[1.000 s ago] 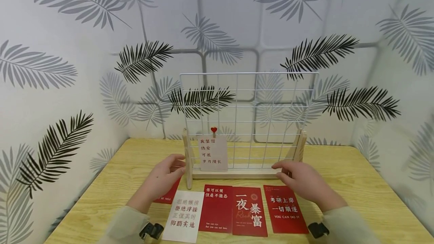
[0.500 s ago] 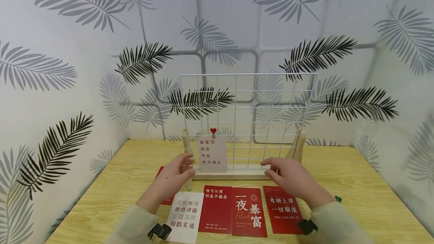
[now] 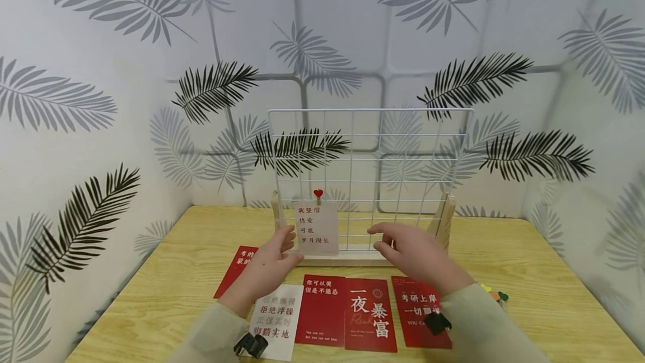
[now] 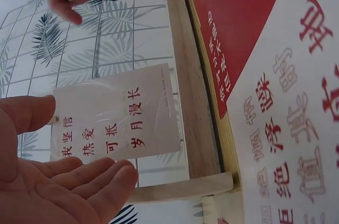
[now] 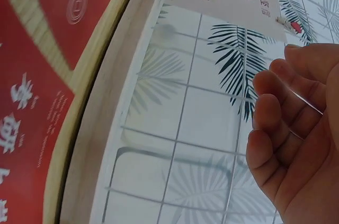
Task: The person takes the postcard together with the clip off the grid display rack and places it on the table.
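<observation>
A white card [image 3: 316, 228] with red writing hangs on the white wire grid [image 3: 375, 181], held by a small clothespin with a red heart [image 3: 318, 193]. My left hand [image 3: 272, 265] is beside the card's lower left, thumb and fingers spread and nothing between them. In the left wrist view those fingers [image 4: 114, 181] overlap the card's edge. Right of the card, my right hand [image 3: 413, 248] hovers before the grid's lower part. Its fingers [image 5: 267, 110] are loosely bent and hold nothing. Wooden feet and a wooden base bar [image 3: 347, 261] carry the grid.
In front of the rack lie a white card [image 3: 277, 318] and several red cards, one of them [image 3: 370, 315] near the middle. The left forearm partly covers another red card [image 3: 237, 270]. Small coloured heart clips [image 3: 496, 296] lie by the right sleeve. A leaf-patterned wall stands behind.
Both hands have moved inward along the rack, the left one rightward and the right one leftward. More of the far-left red card and the coloured clips shows. The hanging card stays in place.
</observation>
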The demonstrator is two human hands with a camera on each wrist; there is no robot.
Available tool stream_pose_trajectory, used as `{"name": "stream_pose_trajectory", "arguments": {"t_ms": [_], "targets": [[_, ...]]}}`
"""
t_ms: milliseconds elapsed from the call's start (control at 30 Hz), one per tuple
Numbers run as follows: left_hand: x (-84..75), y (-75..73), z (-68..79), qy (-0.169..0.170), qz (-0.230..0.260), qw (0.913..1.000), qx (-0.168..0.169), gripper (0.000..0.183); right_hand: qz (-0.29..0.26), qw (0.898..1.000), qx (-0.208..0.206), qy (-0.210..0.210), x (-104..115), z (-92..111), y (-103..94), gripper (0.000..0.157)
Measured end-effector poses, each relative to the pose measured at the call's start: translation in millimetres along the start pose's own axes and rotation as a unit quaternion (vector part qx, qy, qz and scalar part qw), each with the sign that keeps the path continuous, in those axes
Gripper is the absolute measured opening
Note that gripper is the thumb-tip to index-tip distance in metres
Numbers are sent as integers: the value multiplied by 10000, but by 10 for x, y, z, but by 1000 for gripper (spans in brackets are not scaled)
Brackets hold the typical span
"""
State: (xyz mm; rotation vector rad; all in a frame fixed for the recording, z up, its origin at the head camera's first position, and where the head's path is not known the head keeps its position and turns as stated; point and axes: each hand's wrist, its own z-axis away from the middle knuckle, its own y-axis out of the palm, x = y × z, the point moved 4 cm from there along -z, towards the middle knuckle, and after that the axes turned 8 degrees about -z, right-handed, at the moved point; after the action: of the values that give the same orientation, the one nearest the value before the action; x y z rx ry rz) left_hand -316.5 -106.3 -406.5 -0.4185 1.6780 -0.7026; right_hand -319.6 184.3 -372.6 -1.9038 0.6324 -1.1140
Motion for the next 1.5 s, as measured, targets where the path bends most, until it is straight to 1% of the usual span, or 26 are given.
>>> {"name": "stream_pose_trajectory", "arguments": {"t_ms": [267, 533, 667, 800, 967, 1200, 1300, 1500], "targets": [[-12, 56, -57, -115, 62, 9999, 15, 71, 144, 9999, 4, -83, 181, -199, 17, 36], [-51, 79, -71, -150, 162, 9998, 1, 77, 155, 9996, -172, -187, 395, -350, 70, 41], [-45, 97, -94, -210, 185, 9996, 12, 80, 111, 9996, -200, -145, 491, -427, 60, 43], [-33, 104, -131, -257, 304, 9992, 35, 84, 214, 9994, -217, -146, 569, -521, 56, 44], [-33, 115, -151, -209, 413, 9989, 78, 84, 346, 9987, -223, -299, 658, -632, 45, 43], [-19, 108, -164, -112, 431, 9990, 62, 79, 426, 9984, -64, -374, 750, -757, 29, 45], [-23, 94, -174, -118, 372, 9992, -24, 77, 603, 9971, -93, -461, 795, -818, 22, 46], [-45, 78, -179, -132, 400, 9990, -119, 70, 1271, 9904, -103, -539, 872, -943, 47, 46]]}}
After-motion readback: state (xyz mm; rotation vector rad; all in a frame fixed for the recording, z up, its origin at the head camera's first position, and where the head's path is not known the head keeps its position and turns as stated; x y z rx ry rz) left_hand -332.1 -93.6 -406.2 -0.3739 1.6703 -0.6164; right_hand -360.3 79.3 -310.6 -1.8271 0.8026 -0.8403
